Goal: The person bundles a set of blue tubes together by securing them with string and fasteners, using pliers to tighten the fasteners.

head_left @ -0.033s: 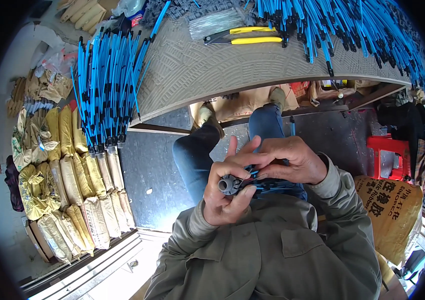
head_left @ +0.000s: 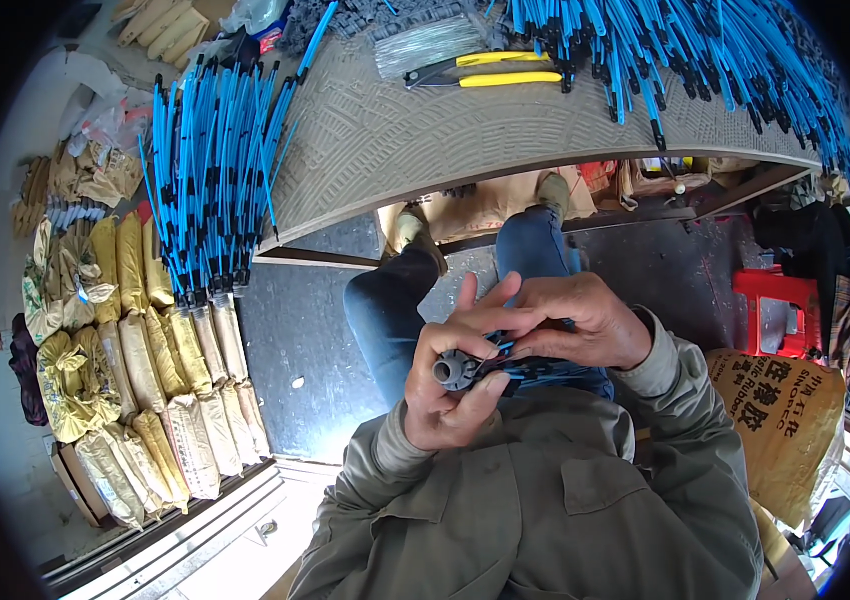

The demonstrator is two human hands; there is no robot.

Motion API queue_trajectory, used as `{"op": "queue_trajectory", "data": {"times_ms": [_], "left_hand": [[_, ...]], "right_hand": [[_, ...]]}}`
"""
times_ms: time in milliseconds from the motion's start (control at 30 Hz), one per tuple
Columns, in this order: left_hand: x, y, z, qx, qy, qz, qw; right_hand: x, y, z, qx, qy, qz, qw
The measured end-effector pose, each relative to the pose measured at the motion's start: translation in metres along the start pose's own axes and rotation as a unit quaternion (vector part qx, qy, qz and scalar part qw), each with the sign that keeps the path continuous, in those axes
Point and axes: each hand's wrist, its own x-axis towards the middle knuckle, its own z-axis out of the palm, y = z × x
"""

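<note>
My left hand (head_left: 455,395) is wrapped round a dark grey hollow, ribbed cylindrical part (head_left: 453,371), its round open end facing up. Beside it my right hand (head_left: 585,325) is closed, its thumb and fingertips pinched together near the left fingers. Thin blue rods with dark fittings (head_left: 550,372) run from the grey part across my lap, below the right hand. The fingers hide exactly what the right one pinches.
Yellow-handled pliers (head_left: 510,79) lie on the textured table (head_left: 395,140) by clear thin strips (head_left: 430,46). Blue black-tipped rods are heaped at right (head_left: 705,60) and bundled at left (head_left: 215,180). Wrapped packs (head_left: 190,440), a red stool (head_left: 780,310) and a printed sack (head_left: 795,430) surround me.
Both hands keep their grip and place. The whole view has shifted very slightly.
</note>
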Motion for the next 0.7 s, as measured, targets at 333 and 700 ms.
{"op": "queue_trajectory", "data": {"times_ms": [333,700], "left_hand": [[-0.003,0.004,-0.011,-0.04,-0.057,-0.031,0.997],[-0.002,0.004,-0.01,-0.071,-0.061,-0.045,0.995]], "right_hand": [[-0.007,-0.002,0.004,-0.054,-0.022,-0.027,0.998],[0.002,0.005,-0.007,0.02,-0.075,0.006,0.997]]}}
